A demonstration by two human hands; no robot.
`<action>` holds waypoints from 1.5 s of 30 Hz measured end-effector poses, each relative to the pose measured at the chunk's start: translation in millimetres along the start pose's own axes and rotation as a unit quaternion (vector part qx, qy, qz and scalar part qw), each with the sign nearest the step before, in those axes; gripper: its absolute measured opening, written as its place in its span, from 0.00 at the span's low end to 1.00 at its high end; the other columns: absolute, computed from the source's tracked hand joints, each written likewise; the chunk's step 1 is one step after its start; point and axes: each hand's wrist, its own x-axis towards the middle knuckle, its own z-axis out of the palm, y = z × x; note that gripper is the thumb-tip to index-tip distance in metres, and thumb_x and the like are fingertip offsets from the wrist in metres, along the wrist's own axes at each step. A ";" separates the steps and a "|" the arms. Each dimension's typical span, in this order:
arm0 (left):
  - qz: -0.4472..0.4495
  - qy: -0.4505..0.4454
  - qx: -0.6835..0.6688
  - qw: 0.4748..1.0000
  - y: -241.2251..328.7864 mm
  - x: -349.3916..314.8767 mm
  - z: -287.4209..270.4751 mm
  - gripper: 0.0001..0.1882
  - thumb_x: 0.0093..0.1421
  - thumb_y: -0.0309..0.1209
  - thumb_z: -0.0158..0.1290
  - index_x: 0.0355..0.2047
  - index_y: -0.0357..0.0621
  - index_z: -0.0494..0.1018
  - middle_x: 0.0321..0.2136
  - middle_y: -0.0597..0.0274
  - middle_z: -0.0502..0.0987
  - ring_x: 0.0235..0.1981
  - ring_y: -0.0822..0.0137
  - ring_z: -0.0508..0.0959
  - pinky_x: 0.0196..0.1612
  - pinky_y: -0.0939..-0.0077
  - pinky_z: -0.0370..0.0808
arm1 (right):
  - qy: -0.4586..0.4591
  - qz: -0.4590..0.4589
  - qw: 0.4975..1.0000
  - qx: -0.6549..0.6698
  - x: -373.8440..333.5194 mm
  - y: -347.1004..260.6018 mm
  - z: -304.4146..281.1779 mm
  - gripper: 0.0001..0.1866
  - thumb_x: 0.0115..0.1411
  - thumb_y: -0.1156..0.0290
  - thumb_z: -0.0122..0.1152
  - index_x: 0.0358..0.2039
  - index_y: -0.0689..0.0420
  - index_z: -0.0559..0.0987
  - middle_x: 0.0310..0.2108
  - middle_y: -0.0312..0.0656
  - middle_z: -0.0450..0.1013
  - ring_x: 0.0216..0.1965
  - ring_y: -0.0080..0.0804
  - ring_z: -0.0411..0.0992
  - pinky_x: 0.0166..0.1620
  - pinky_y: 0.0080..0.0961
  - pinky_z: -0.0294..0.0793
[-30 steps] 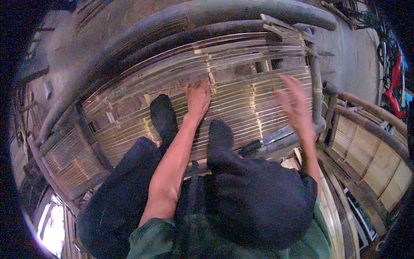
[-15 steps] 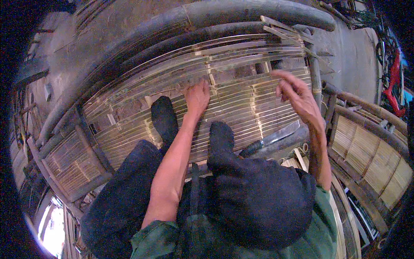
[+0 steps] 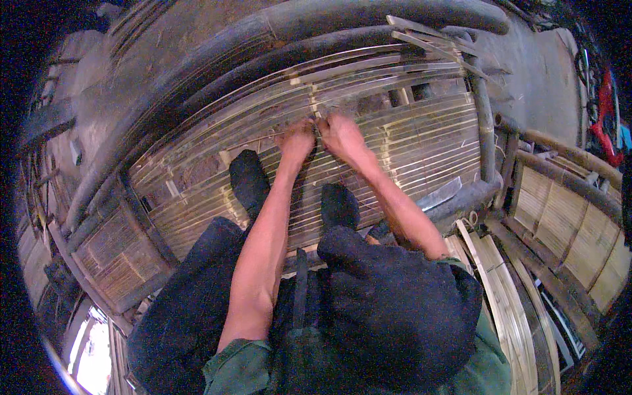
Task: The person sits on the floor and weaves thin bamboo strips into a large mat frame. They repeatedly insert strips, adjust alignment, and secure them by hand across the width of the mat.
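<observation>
Long thin bamboo slats (image 3: 431, 139), set in a frame of thick dark poles, lie beneath my hands. My left hand (image 3: 297, 138) is closed, its fingertips at a pale cross binding (image 3: 314, 99) that runs over the slats. Close against it on the right, my right hand (image 3: 342, 137) is closed too, fingers pinched at the same spot. Whatever the fingertips grip is too small and hidden to make out. A large knife (image 3: 442, 195) with a broad blade lies near my right forearm, its handle partly covered by that arm.
My dark-covered feet (image 3: 250, 183) rest on the slats. A thick bamboo pole (image 3: 316, 21) curves along the far side. Loose split strips (image 3: 431, 41) stick out at the far right corner. Pale long strips (image 3: 503, 289) lie right of my knee, beside a woven bamboo panel (image 3: 553, 210).
My right hand has come in from the right, where it was raised with fingers apart, to join the left at the binding. The left hand has stayed nearly in place.
</observation>
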 end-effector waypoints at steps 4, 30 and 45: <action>0.034 0.015 -0.063 0.997 -32.1 11.9 17.3 0.21 0.64 0.43 0.36 0.45 0.44 0.73 0.43 0.45 0.75 0.46 0.46 0.72 0.49 0.57 0.68 | -0.197 0.091 0.953 0.209 6.9 0.5 3.7 0.27 0.64 0.48 0.34 0.40 0.60 0.72 0.18 0.41 0.70 0.17 0.34 0.67 0.21 0.38 0.66; -0.067 -0.132 -0.464 0.873 31.9 -25.1 -56.7 0.12 0.54 0.34 0.50 0.30 0.38 0.78 0.31 0.60 0.78 0.32 0.67 0.74 0.39 0.74 0.68 | 0.107 -0.008 0.985 0.132 -32.9 7.2 1.5 0.14 0.55 0.59 0.61 0.32 0.59 0.79 0.23 0.41 0.71 0.21 0.38 0.69 0.27 0.29 0.70; 0.109 -0.008 -0.027 0.994 45.0 -30.2 -90.0 0.16 0.51 0.40 0.51 0.32 0.40 0.77 0.28 0.46 0.78 0.33 0.47 0.77 0.39 0.59 0.73 | -0.010 0.128 0.744 0.655 -80.1 -28.7 -89.6 0.13 0.64 0.60 0.50 0.27 0.54 0.72 0.12 0.26 0.57 0.15 0.17 0.59 0.35 0.24 0.72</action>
